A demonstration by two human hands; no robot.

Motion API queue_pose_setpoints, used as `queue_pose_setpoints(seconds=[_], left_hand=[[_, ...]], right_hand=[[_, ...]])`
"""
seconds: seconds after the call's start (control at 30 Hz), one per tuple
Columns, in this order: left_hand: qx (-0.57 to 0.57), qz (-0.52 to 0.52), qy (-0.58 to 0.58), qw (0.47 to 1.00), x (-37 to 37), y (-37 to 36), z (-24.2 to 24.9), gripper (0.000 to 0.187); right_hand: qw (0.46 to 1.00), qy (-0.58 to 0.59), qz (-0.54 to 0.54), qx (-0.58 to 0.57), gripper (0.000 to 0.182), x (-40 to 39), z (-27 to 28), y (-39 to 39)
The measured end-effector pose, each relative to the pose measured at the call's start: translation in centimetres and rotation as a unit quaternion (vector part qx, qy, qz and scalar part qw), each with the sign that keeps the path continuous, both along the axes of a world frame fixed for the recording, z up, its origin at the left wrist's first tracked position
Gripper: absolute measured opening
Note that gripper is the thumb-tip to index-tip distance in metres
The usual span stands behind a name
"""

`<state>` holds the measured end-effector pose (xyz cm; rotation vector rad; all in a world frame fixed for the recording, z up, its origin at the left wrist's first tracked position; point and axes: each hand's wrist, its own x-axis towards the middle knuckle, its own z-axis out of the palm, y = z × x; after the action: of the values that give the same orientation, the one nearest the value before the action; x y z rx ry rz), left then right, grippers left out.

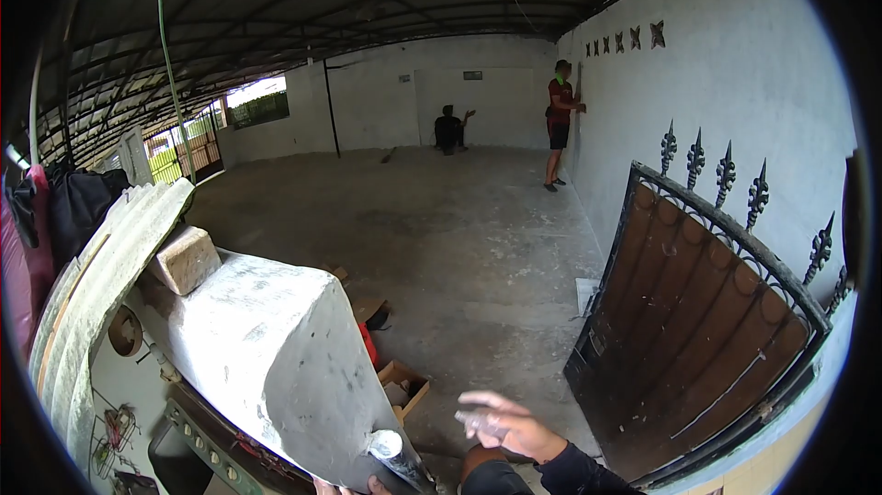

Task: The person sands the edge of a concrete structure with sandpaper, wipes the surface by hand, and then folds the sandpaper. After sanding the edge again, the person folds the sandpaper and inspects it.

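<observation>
My right hand (510, 426) is raised over my knee at the bottom centre, its fingers bent and somewhat blurred; whether anything is in them is unclear. Beside it on the left rises a whitish plastered wall block (322, 376), with a round pale pipe end (386, 444) at its lower corner. Fingers of my left hand (331, 488) show at the bottom edge against the foot of this block, and most of that hand is out of frame.
A black metal gate (689, 311) with spikes stands at the right. An open cardboard box (404, 389) lies beyond the block. A brick (186, 260) rests on top. One person (559, 118) stands by the right wall; another (448, 130) is low at the back wall.
</observation>
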<state>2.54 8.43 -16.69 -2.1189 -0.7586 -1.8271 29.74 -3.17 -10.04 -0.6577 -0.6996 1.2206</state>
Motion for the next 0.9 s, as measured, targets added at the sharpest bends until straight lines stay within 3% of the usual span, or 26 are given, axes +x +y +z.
queue_pose_setpoints(seconds=[0.1, 0.2, 0.27, 0.33, 0.4, 0.47, 0.53, 0.6, 0.67, 0.73, 0.8, 0.87, 0.9], left_hand=[[0.006, -0.010, 0.002, 1.000, -0.1, 0.2, -0.5, 0.068], [-0.004, -0.044, -0.013, 0.999, 0.3, 0.2, -0.1, 0.067], [-0.007, -0.042, 0.009, 0.999, 0.0, 0.1, 0.3, 0.067], [-0.027, -0.066, 0.006, 0.997, 0.2, -0.1, 0.4, 0.066], [-0.026, -0.046, 0.001, 0.999, 0.2, -0.2, 0.4, 0.066], [-0.027, -0.028, -0.005, 0.999, 0.2, -0.2, 0.3, 0.065], [-0.035, -0.057, -0.016, 0.998, 0.2, -0.2, 0.0, 0.064], [-0.027, -0.040, -0.012, 0.999, 0.2, -0.2, -0.1, 0.065], [-0.016, -0.021, -0.007, 1.000, 0.1, -0.2, -0.2, 0.066], [-0.039, -0.053, -0.010, 0.998, 0.0, -0.2, -0.4, 0.068], [-0.037, -0.059, -0.021, 0.997, 0.3, 0.0, -0.7, 0.069], [-0.041, -0.068, -0.029, 0.996, 0.4, -0.1, -0.9, 0.069], [-0.043, -0.067, -0.026, 0.996, 0.4, -0.2, -0.9, 0.070]], right_hand=[[0.956, -0.168, 0.240, -0.020, 0.070, -0.1, 0.0, -0.2], [0.925, -0.253, 0.278, 0.048, 0.076, -1.2, 3.0, -1.3], [0.954, -0.164, 0.238, 0.079, 0.080, -0.8, 4.4, -1.9], [0.987, -0.096, 0.122, -0.037, 0.091, -0.1, 3.8, -2.0], [0.990, 0.027, 0.117, 0.079, 0.096, 0.3, 4.2, -1.9], [0.990, -0.003, 0.114, 0.080, 0.096, 1.5, 4.0, -2.4], [0.979, 0.080, 0.094, 0.160, 0.092, 2.7, 3.6, -2.4], [0.973, 0.121, -0.096, 0.174, 0.082, 3.5, 5.1, -3.0], [0.920, 0.135, -0.305, 0.205, 0.069, 5.3, 8.1, -5.0], [0.854, 0.093, -0.379, 0.344, 0.056, 8.0, 10.0, -8.8], [0.766, -0.030, -0.486, 0.421, 0.049, 10.6, 10.2, -13.3], [0.675, -0.006, -0.610, 0.415, 0.049, 11.2, 10.6, -15.4], [0.662, 0.001, -0.632, 0.404, 0.049, 11.4, 10.1, -16.3]])
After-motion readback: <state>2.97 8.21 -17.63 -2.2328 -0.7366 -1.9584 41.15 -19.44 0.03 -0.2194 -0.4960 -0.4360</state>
